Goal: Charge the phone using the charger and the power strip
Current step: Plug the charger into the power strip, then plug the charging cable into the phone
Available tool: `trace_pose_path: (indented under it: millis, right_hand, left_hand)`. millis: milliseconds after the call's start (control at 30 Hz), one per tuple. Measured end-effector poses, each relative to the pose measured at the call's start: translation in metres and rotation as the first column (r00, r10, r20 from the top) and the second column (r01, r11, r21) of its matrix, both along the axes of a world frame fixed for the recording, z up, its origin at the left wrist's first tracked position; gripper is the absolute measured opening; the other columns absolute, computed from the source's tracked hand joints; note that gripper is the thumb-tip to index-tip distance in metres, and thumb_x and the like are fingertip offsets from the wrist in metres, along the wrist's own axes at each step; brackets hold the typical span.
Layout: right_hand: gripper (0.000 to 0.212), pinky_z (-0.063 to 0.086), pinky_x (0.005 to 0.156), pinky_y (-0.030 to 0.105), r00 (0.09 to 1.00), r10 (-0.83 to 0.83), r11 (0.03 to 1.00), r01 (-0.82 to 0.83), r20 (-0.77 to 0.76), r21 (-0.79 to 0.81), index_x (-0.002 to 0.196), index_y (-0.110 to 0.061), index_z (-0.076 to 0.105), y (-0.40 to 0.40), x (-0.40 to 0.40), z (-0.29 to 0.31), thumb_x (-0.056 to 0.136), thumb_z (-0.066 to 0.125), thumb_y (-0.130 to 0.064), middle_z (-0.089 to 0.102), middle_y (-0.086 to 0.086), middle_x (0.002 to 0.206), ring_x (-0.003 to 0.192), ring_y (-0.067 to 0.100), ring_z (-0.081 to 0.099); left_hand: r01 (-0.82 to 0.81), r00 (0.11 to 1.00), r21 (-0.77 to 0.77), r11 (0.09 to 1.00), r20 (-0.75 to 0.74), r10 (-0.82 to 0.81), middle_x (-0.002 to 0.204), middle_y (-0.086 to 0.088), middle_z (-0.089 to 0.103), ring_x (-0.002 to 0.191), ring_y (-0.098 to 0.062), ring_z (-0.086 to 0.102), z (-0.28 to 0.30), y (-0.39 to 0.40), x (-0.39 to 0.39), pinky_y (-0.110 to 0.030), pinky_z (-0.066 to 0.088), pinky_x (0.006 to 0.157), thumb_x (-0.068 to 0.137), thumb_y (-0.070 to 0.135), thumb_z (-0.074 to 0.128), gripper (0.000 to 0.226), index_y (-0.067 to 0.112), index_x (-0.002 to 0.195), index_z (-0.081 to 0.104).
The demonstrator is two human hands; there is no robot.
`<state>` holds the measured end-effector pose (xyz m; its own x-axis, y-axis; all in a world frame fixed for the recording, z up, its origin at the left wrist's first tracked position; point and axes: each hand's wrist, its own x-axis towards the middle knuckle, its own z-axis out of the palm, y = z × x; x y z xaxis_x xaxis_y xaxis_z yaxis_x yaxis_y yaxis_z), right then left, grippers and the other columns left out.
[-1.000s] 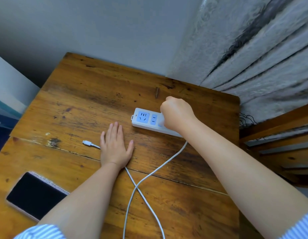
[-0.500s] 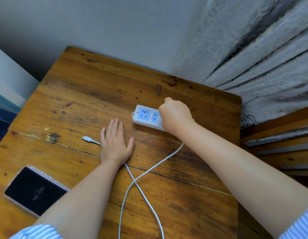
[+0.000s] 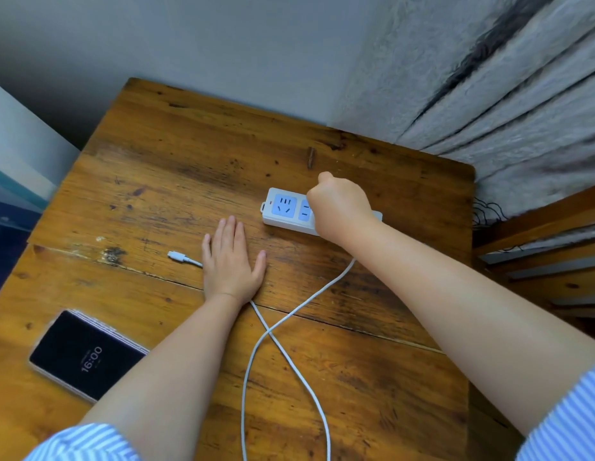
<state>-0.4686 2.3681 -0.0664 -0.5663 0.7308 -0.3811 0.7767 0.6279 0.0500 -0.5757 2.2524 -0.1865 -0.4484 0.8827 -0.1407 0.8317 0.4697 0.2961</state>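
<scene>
Wooden surface (image 3: 189,161): right hand (image 3: 339,207) fisted over power strip (image 3: 286,207), charger hidden; left hand (image 3: 231,261) flat, empty. Cable tip (image 3: 176,256) lies apart from phone (image 3: 86,356), unconnected.

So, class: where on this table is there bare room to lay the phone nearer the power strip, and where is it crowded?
Free: the wood behind the left hand, left of the power strip, up to the table's far edge. Crowded: the near middle, where the cable crosses itself, and around the right hand on the strip. The phone fills the near-left corner.
</scene>
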Motion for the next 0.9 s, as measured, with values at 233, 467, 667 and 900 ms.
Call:
trace_pose_path:
  millis: [233, 467, 667, 900]
  right_hand:
    - [0.019, 0.035, 0.045, 0.027, 0.997, -0.029, 0.999, 0.033, -0.076, 0.043, 0.102, 0.001, 0.057, -0.002, 0.006, -0.004, 0.083, 0.057, 0.002, 0.044, 0.013, 0.09, 0.055, 0.019, 0.038]
    - [0.046, 0.042, 0.096, 0.037, 0.843, -0.166, 0.986, 0.153, -0.511, -0.068, 0.134, -0.01, 0.035, -0.025, 0.044, -0.001, 0.092, 0.049, -0.021, 0.048, 0.016, 0.133, 0.117, 0.027, 0.048]
    - [0.034, 0.045, 0.082, 0.033, 0.404, -0.432, 0.839, 0.507, -0.806, -0.196, 0.113, 0.006, 0.053, -0.136, 0.095, -0.04, 0.084, 0.049, -0.01, 0.061, 0.024, 0.102, 0.093, 0.026, 0.055]
    - [0.021, 0.054, 0.067, 0.042, 0.639, -0.406, 0.914, 0.268, -0.653, -0.306, 0.082, 0.003, 0.068, -0.219, 0.099, -0.086, 0.063, 0.077, 0.001, 0.07, 0.021, 0.071, 0.069, 0.035, 0.067]
  left_hand:
    - [-0.001, 0.999, 0.087, 0.996, 0.048, -0.003, 0.15, -0.013, 0.03, 0.141, -0.024, 0.018, -0.001, 0.0, -0.001, -0.042, 0.005, 0.116, 0.09, 0.027, 0.046, 0.053, 0.003, 0.136, 0.033]
    - [0.01, 0.986, 0.255, 0.967, 0.159, -0.052, 0.13, -0.023, 0.052, 0.125, -0.036, 0.043, 0.011, -0.014, 0.0, -0.044, 0.027, 0.108, 0.085, 0.024, 0.038, 0.049, -0.004, 0.124, 0.048]
    - [0.08, 0.967, 0.349, 0.934, 0.202, -0.158, 0.122, -0.036, 0.051, 0.116, -0.049, 0.045, 0.021, -0.049, 0.014, -0.049, 0.033, 0.102, 0.082, 0.031, 0.031, 0.061, -0.015, 0.121, 0.044]
    - [0.322, 0.924, 0.304, 0.896, 0.106, -0.368, 0.093, -0.028, 0.066, 0.09, -0.034, 0.058, 0.018, -0.119, 0.043, -0.033, 0.036, 0.081, 0.081, 0.033, 0.048, 0.048, -0.009, 0.1, 0.061]
